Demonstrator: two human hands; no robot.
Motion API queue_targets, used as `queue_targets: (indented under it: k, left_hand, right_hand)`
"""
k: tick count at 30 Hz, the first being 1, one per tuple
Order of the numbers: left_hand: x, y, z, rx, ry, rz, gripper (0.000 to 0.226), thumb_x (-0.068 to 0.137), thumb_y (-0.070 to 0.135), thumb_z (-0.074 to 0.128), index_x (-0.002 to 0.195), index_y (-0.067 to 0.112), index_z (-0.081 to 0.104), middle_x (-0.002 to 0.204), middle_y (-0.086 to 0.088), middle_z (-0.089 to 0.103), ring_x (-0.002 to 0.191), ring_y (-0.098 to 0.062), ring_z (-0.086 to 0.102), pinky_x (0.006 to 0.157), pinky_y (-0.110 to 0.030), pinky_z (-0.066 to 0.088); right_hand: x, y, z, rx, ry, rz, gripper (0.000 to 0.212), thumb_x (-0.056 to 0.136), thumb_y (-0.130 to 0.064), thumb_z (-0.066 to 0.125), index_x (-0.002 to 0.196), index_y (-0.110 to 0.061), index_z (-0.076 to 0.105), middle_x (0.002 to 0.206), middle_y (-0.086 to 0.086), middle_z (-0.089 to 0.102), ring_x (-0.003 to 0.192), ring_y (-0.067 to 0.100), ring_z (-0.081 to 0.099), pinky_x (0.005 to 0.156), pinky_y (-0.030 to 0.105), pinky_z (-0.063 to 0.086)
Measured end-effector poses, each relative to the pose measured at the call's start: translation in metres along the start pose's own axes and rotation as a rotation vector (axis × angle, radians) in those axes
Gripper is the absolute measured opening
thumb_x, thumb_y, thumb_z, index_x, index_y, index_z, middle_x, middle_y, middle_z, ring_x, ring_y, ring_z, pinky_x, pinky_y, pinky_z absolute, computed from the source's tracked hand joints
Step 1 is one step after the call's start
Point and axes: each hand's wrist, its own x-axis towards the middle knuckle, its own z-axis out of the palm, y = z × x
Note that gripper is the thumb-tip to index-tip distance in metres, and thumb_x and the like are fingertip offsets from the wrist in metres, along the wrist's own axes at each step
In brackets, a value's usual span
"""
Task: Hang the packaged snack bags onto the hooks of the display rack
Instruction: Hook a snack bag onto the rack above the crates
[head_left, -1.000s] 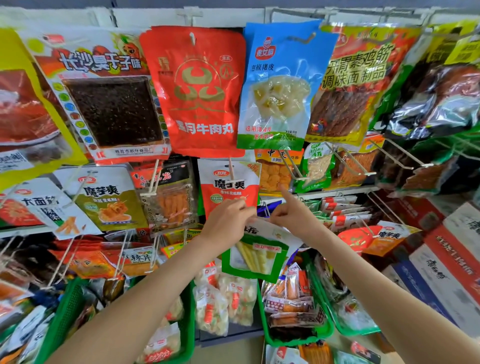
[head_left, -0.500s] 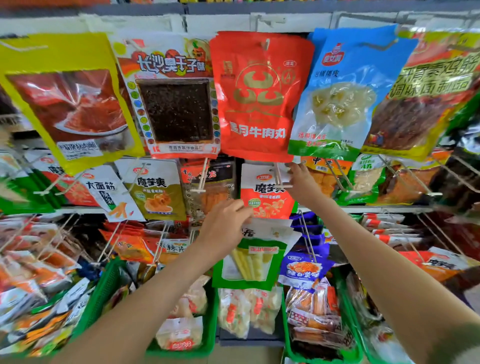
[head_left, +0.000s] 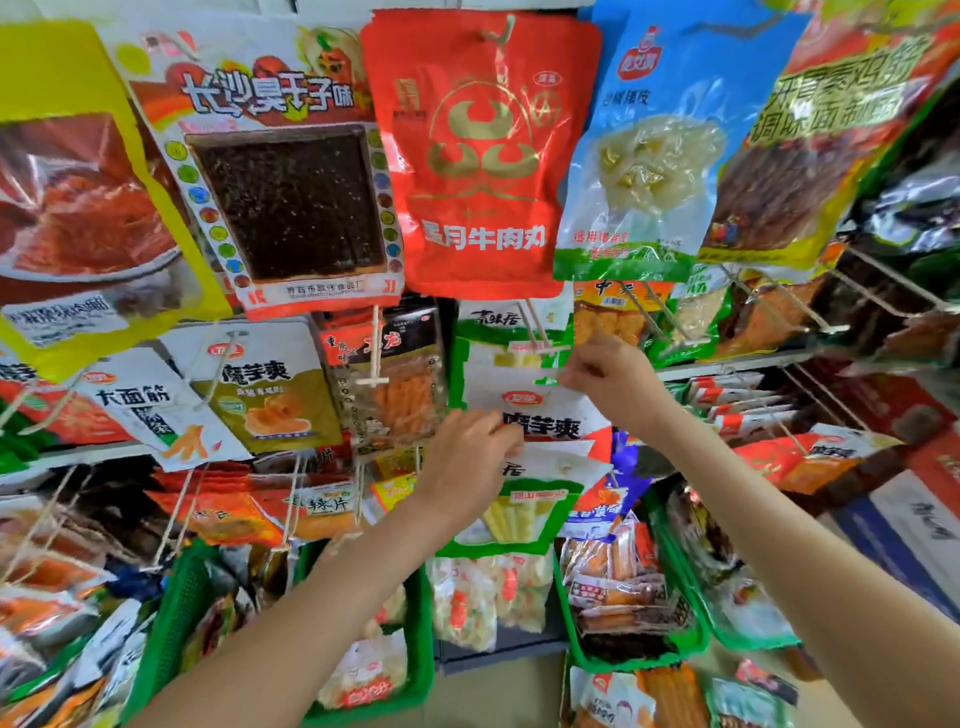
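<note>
My left hand (head_left: 467, 457) grips the top left corner of a green and white snack bag (head_left: 519, 514) that hangs down from it, in front of the rack's middle row. My right hand (head_left: 608, 379) pinches the upper right edge of a white and red snack bag (head_left: 540, 410) on a hook (head_left: 537, 332) under the big red bag (head_left: 480, 156). That bag is tipped forward, and a green and white bag (head_left: 498, 345) shows behind it on the same hook. Both hands are close together, the left one lower.
Large bags fill the top row: yellow (head_left: 78, 208), a white one with a dark window (head_left: 280, 182), blue (head_left: 649, 156). Bare hooks (head_left: 883, 280) stick out at the right. Green baskets (head_left: 171, 623) of loose snack packs stand below. Cardboard boxes (head_left: 914, 509) sit at the lower right.
The view came closer to the rack. My right hand moved from the hook's tip down to the white and red bag and tipped it forward. My left hand kept hold of the green bag.
</note>
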Motion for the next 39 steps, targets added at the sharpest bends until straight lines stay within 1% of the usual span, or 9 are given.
queue_targets:
  k: [7, 17, 20, 24, 26, 29, 34, 36, 39]
  left_hand:
    - [0.019, 0.010, 0.019, -0.092, 0.019, 0.008, 0.018, 0.061, 0.000, 0.059, 0.068, 0.016, 0.065, 0.064, 0.000, 0.058, 0.061, -0.025, 0.059, 0.063, -0.028, 0.030]
    - [0.013, 0.054, 0.062, -0.110, -0.111, 0.037, 0.024, 0.053, -0.006, 0.057, 0.067, 0.013, 0.060, 0.060, -0.002, 0.048, 0.058, -0.026, 0.052, 0.057, -0.028, 0.029]
    - [-0.002, 0.080, 0.102, -0.153, -0.194, 0.065, 0.020, 0.060, -0.006, 0.058, 0.067, 0.013, 0.060, 0.061, -0.003, 0.048, 0.059, -0.027, 0.053, 0.057, -0.028, 0.030]
    - [-0.022, 0.119, 0.164, -0.220, -0.252, 0.142, 0.012, 0.068, 0.001, 0.059, 0.065, 0.013, 0.059, 0.059, -0.004, 0.050, 0.062, -0.027, 0.053, 0.053, -0.031, 0.036]
    - [-0.037, 0.139, 0.192, -0.270, -0.292, 0.179, 0.013, 0.074, 0.005, 0.053, 0.069, 0.011, 0.063, 0.064, -0.004, 0.056, 0.066, -0.023, 0.050, 0.055, -0.034, 0.037]
    - [-0.055, 0.167, 0.237, -0.302, -0.424, 0.224, 0.022, 0.059, -0.009, 0.063, 0.072, 0.008, 0.061, 0.064, -0.006, 0.057, 0.060, -0.027, 0.056, 0.053, -0.030, 0.040]
    - [-0.107, 0.205, 0.362, -0.265, -0.746, 0.395, 0.041, 0.051, -0.008, 0.080, 0.086, 0.006, 0.063, 0.063, -0.008, 0.061, 0.054, -0.028, 0.059, 0.053, -0.029, 0.031]
    - [-0.141, 0.216, 0.423, -0.251, -0.873, 0.379, 0.046, 0.061, -0.011, 0.066, 0.105, 0.001, 0.059, 0.064, -0.016, 0.062, 0.056, -0.033, 0.061, 0.048, -0.033, 0.032]
    - [-0.192, 0.233, 0.513, -0.230, -1.056, 0.338, 0.047, 0.077, -0.008, 0.044, 0.121, 0.010, 0.043, 0.082, -0.021, 0.063, 0.073, -0.036, 0.064, 0.052, -0.035, 0.045]
  right_hand:
    - [-0.022, 0.019, 0.001, -0.022, 0.013, 0.041, 0.013, 0.083, -0.005, 0.064, 0.073, 0.003, 0.064, 0.072, -0.006, 0.039, 0.071, 0.016, 0.043, 0.068, 0.024, 0.028]
    - [-0.085, 0.069, 0.005, 0.043, -0.419, 0.068, 0.035, 0.072, -0.034, 0.076, 0.093, -0.008, 0.065, 0.086, -0.008, 0.040, 0.072, 0.006, 0.045, 0.066, 0.015, 0.033]
    - [-0.125, 0.109, 0.021, 0.059, -0.390, 0.110, 0.024, 0.075, -0.010, 0.073, 0.097, -0.003, 0.067, 0.095, 0.008, 0.051, 0.088, 0.026, 0.054, 0.079, 0.033, 0.041]
    - [-0.186, 0.163, 0.040, 0.124, -0.263, 0.149, 0.023, 0.071, 0.007, 0.067, 0.093, 0.001, 0.070, 0.089, 0.000, 0.054, 0.089, 0.001, 0.044, 0.083, 0.030, 0.038]
    - [-0.218, 0.193, 0.052, 0.075, -0.279, 0.192, 0.018, 0.073, 0.002, 0.066, 0.091, 0.004, 0.069, 0.094, 0.013, 0.059, 0.093, 0.017, 0.051, 0.085, 0.033, 0.040]
    - [-0.264, 0.238, 0.069, 0.039, -0.343, 0.318, 0.011, 0.078, -0.001, 0.063, 0.081, 0.009, 0.065, 0.093, 0.023, 0.058, 0.089, 0.034, 0.055, 0.081, 0.044, 0.044]
    - [-0.348, 0.321, 0.125, 0.087, -0.419, 0.563, 0.012, 0.085, 0.002, 0.056, 0.090, 0.009, 0.065, 0.095, 0.019, 0.057, 0.099, 0.029, 0.054, 0.089, 0.028, 0.037]
    - [-0.387, 0.364, 0.173, 0.098, -0.471, 0.609, 0.009, 0.081, 0.006, 0.057, 0.084, 0.009, 0.065, 0.079, 0.009, 0.054, 0.094, 0.026, 0.059, 0.074, 0.018, 0.031]
    - [-0.453, 0.431, 0.256, 0.177, -0.495, 0.797, 0.010, 0.083, 0.001, 0.056, 0.088, 0.007, 0.062, 0.087, 0.015, 0.049, 0.096, 0.027, 0.058, 0.078, 0.031, 0.036]
